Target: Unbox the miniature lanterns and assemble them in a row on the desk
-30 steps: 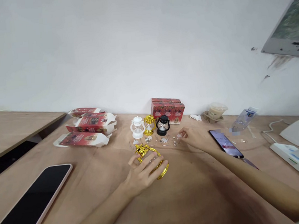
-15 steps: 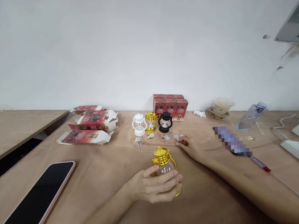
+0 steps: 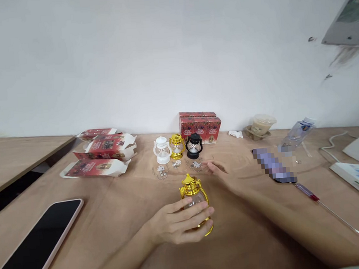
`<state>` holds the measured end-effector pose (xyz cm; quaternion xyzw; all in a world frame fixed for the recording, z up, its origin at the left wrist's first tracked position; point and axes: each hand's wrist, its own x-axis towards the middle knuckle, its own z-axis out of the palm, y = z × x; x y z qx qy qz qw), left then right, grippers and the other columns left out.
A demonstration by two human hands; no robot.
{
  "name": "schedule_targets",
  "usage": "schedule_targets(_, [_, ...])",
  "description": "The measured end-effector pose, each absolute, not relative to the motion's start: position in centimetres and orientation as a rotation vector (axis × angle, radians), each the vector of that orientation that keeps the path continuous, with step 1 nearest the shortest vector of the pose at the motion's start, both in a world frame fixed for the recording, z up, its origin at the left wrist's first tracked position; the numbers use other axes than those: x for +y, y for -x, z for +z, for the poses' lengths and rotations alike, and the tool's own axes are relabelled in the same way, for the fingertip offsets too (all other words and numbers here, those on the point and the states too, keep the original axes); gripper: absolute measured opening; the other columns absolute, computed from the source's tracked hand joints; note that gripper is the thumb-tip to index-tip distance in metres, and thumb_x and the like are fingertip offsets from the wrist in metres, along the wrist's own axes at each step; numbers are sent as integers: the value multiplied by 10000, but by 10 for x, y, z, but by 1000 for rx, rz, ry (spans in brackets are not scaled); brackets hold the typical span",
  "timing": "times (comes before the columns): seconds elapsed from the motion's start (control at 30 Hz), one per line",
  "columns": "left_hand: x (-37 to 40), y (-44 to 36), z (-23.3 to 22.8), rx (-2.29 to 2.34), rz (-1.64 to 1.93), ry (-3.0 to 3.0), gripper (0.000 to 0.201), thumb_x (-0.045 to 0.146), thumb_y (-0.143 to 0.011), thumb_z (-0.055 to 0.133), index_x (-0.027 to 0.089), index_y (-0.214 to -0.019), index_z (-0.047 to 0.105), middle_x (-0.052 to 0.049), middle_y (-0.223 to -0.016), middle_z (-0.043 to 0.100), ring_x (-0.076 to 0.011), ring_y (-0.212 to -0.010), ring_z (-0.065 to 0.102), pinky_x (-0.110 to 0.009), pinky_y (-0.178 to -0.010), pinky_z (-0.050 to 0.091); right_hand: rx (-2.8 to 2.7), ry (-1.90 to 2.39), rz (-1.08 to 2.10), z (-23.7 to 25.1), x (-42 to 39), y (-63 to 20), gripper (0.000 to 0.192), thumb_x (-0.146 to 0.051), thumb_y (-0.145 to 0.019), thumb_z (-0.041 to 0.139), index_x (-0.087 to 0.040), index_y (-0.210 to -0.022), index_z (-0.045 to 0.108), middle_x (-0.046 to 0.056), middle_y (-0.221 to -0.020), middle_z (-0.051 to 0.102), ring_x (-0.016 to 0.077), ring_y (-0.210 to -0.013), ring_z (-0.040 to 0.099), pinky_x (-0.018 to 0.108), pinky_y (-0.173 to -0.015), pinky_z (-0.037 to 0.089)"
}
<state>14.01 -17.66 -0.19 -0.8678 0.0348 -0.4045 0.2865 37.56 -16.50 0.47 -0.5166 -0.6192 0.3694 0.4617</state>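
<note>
My left hand [image 3: 178, 224] is wrapped around a small gold lantern [image 3: 193, 193] with a clear globe, holding it upright on the wooden table [image 3: 116, 205]. My right hand [image 3: 224, 175] rests flat farther back, its fingertips beside tiny metal and plastic parts [image 3: 177, 165] scattered on the table; whether it pinches one is unclear. Behind the parts stand a white lantern [image 3: 162, 150], a second gold lantern [image 3: 177, 146] and a black lantern [image 3: 194, 145] in a row.
Red boxes [image 3: 200, 126] stand by the wall; opened red boxes [image 3: 102, 156] lie at the left. A dark phone [image 3: 35, 245] lies front left, a blurred phone [image 3: 273, 166] and red-handled screwdriver [image 3: 323, 207] right, with a cup [image 3: 261, 126] and bottle [image 3: 297, 133] behind.
My left hand has stood the gold lantern upright from lying on its side and drawn it closer. My right hand has pulled back from the small parts toward me.
</note>
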Motion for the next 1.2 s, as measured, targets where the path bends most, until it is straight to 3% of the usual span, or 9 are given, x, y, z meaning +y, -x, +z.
schedule_targets(0.13, [-178,-143,-1,139,-1082,2355,181,330,-803,648,331,-984,644,100,-1229,624,-104,-1250,481,-269,-1102,360,-1552,881,1462,25,-197,-350,576,-577,-805,558,-248,-1271,483,59,-1156,618,194,-1099,559,325,-934,420])
schedule_targets(0.3, [-184,-145,4,175,-1070,2416,208,357,-818,627,360,-1026,632,115,-1242,612,-100,-1273,449,-257,-1086,370,-1581,1022,1548,37,-205,-343,547,-507,-713,697,-227,-1160,552,44,-1063,641,151,-907,609,283,-820,462])
schedule_targets(0.4, [-185,-144,2,57,-1094,2421,324,297,-847,598,392,-1154,555,112,-1283,579,-108,-1284,426,-328,-1125,298,-1557,1145,1389,52,-194,-362,474,-514,-693,703,-210,-1042,598,47,-1016,651,166,-894,615,289,-799,474])
schedule_targets(0.47, [-182,-143,-2,-75,-1039,2446,360,192,-870,545,330,-1202,529,52,-1283,585,-132,-1256,451,-360,-1110,296,-1508,1209,1150,67,-181,-383,428,-512,-698,695,-207,-982,597,47,-997,652,174,-907,610,302,-822,473])
schedule_targets(0.57, [-176,-144,-11,-325,-872,2639,246,119,-877,466,198,-1079,582,-31,-1085,665,-151,-1045,570,-314,-955,408,-1471,1268,764,89,-153,-413,424,-456,-667,734,-211,-965,559,44,-974,643,181,-893,599,315,-799,471])
schedule_targets(0.63, [-173,-145,-16,-525,-709,2843,170,139,-870,462,187,-975,587,-29,-958,661,-152,-913,583,-289,-827,435,-1485,1282,603,95,-131,-426,443,-430,-635,752,-213,-952,532,30,-931,634,180,-865,588,318,-763,465])
schedule_targets(0.73, [-172,-146,-16,-699,-509,3020,156,137,-860,459,194,-957,568,-33,-967,625,-164,-902,559,-293,-788,407,-1548,1292,524,87,-98,-432,436,-419,-603,749,-213,-909,518,-3,-843,596,164,-774,560,312,-692,451])
schedule_targets(0.93, [-174,-145,-13,-728,-473,3058,149,130,-852,469,190,-957,554,-33,-998,614,-176,-906,536,-305,-788,367,-1631,1415,534,52,-56,-430,395,-418,-610,701,-209,-886,511,-12,-783,586,168,-751,566,324,-679,470])
schedule_targets(1.2, [-172,-146,-15,-745,-519,3079,152,125,-849,469,193,-950,560,-30,-982,606,-174,-898,531,-305,-778,352,-1697,1511,243,57,-41,-435,387,-284,-723,580,-185,-1091,514,102,-1093,625,210,-930,607,405,-837,489])
